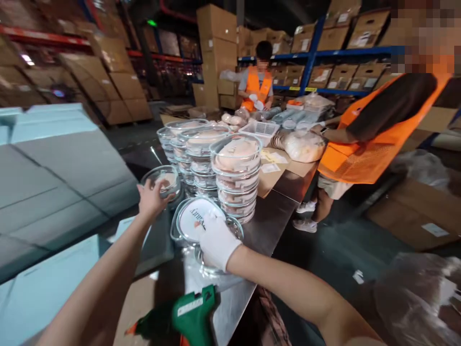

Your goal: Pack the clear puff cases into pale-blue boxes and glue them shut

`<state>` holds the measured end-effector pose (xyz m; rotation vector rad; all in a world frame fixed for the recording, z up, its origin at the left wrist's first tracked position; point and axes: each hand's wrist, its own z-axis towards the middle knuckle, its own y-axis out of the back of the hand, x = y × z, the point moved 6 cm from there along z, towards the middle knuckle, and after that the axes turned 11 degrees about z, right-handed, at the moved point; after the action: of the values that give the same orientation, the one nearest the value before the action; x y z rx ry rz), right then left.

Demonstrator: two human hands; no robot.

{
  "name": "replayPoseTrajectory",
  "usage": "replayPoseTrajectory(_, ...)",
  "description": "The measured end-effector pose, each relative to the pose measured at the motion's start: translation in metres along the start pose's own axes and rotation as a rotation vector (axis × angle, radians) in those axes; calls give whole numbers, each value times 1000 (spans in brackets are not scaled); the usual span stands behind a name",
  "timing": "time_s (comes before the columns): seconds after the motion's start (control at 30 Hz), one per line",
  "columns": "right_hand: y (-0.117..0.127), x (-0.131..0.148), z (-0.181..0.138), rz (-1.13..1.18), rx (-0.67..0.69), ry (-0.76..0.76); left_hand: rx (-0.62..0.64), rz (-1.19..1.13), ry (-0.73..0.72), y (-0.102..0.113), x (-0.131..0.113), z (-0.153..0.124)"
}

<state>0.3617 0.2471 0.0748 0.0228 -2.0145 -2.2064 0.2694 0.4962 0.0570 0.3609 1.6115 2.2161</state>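
My bare left hand reaches forward and grips the rim of a small clear glass bowl on the metal table. My right hand, in a white glove, presses down on a round clear lid with a white printed label, which lies on another clear container near the table's front. Just beyond both hands stand stacks of clear round containers with pale contents.
A green hot-glue gun lies at the near table edge. Two people in orange vests work at the far end among plastic bags and a white basket. Grey flat panels lie left; cardboard boxes fill the shelves behind.
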Motion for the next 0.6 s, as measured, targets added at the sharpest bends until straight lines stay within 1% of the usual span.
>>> replayPoseTrajectory(0.07, -4, -10, -18, -2, -21, 29, -15, -15, -11, -3, 0, -3)
replayPoseTrajectory(0.13, -5, -17, -32, 3, -58, 68, -34, -30, 6, -1, 0, -12)
replayPoseTrajectory(0.23, -3, -20, -44, 12, -151, 116, -22, -27, 38, 10, -5, -29)
replayPoseTrajectory(0.3, -3, -20, -49, 50, -190, 107, 9, -4, 47, 19, -11, -40)
replayPoseTrajectory(0.4, -7, -23, -55, 156, -189, 53, 38, 25, -3, 31, -24, -49)
replayPoseTrajectory(0.47, -9, -26, -55, 212, -175, 20, 73, 44, -42, 32, -30, -49)
replayPoseTrajectory(0.53, -10, -32, -52, 242, -152, -2, 126, 57, -61, 34, -29, -49)
replayPoseTrajectory(0.6, -11, -37, -48, 251, -120, -19, 145, 66, -71, 46, -21, -57)
